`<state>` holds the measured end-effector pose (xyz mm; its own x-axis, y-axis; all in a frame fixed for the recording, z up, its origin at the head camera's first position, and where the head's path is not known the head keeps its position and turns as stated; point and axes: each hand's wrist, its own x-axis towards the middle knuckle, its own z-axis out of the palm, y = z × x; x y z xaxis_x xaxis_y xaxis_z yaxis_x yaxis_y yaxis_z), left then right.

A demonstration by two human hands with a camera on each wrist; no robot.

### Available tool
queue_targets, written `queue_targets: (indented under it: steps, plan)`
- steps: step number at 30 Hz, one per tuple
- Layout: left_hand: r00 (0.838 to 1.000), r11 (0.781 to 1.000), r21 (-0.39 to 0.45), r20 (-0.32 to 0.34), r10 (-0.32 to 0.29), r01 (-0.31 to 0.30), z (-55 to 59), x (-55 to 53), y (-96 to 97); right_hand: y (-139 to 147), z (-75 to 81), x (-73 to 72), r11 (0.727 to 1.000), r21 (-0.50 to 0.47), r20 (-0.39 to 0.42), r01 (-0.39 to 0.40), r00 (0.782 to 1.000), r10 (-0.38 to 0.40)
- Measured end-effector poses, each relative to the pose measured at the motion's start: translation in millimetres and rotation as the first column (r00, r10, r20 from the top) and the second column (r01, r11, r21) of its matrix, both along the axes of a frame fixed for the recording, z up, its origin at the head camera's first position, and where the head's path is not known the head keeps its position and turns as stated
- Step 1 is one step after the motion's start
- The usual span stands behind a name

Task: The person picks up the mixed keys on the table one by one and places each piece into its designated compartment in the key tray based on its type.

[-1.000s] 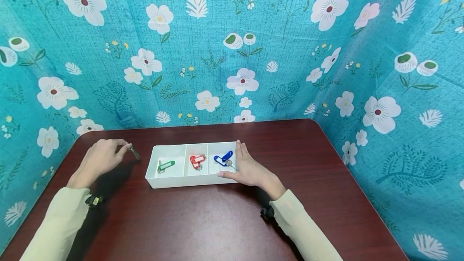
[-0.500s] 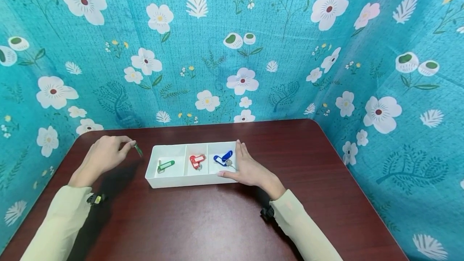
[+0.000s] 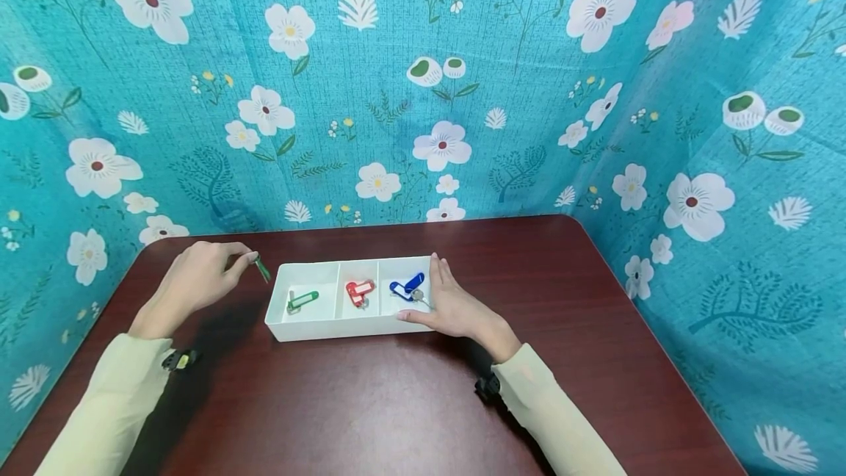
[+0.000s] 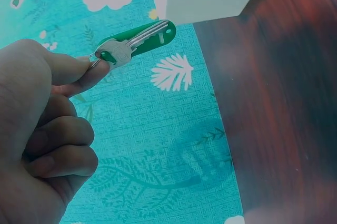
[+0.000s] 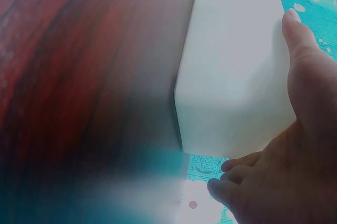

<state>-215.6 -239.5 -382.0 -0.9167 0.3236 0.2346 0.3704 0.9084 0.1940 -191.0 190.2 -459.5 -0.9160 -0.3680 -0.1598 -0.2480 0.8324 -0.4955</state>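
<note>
My left hand (image 3: pixel 194 278) pinches the ring of a key with a green tag (image 3: pixel 263 269) between thumb and forefinger, left of the white tray (image 3: pixel 344 327). In the left wrist view the silver key (image 4: pixel 117 51) lies along the green tag, both pointing toward the tray, and the other fingers are curled in. My right hand (image 3: pixel 463 312) rests against the tray's right end, fingers extended along it and thumb at the front rim. Inside the tray, a key with a green tag (image 3: pixel 303 300) lies in the left compartment, red key tags (image 3: pixel 360 291) in the middle, blue key tags (image 3: pixel 407 287) on the right.
The tray stands on a dark reddish wooden table (image 3: pixel 370 402), with its dividers making three compartments. A turquoise flowered cloth (image 3: pixel 396 109) hangs behind the table and along its sides.
My left hand has moved right and slightly away from me, bringing the green-tagged key toward the tray's left end. The right hand and tray have stayed put.
</note>
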Motion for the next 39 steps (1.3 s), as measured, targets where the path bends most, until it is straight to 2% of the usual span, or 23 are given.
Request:
queue_targets:
  steps: [4,13,21,25,35,39]
  plan:
    - [1.000,1.000,0.003,0.016,-0.004,0.003,3.3,2.7,2.7,-0.6,-0.2,-0.3,1.000,-0.001,-0.004,-0.003,1.000,0.003]
    - [1.000,1.000,0.005,-0.005,-0.007,0.007,8.2,4.9,9.3,0.3,-0.6,-0.7,1.000,0.013,-0.005,0.004,1.000,-0.004]
    - [0.999,0.999,0.033,0.014,-0.036,0.035,11.7,8.4,20.3,0.8,0.5,0.2,1.000,0.011,-0.005,0.005,1.000,-0.005]
    - [0.999,0.998,0.043,-0.005,-0.046,0.046,14.1,9.2,25.4,0.6,1.0,0.4,1.000,0.014,-0.002,0.008,1.000,-0.008]
    - [0.997,0.995,0.060,-0.015,-0.082,0.083,25.9,6.2,42.1,1.8,1.7,0.5,1.000,0.004,-0.009,0.010,1.000,-0.010]
    - [0.996,0.994,0.052,0.002,-0.094,0.094,27.9,3.8,48.9,0.9,-0.3,-0.6,1.000,0.002,-0.009,0.005,1.000,-0.005]
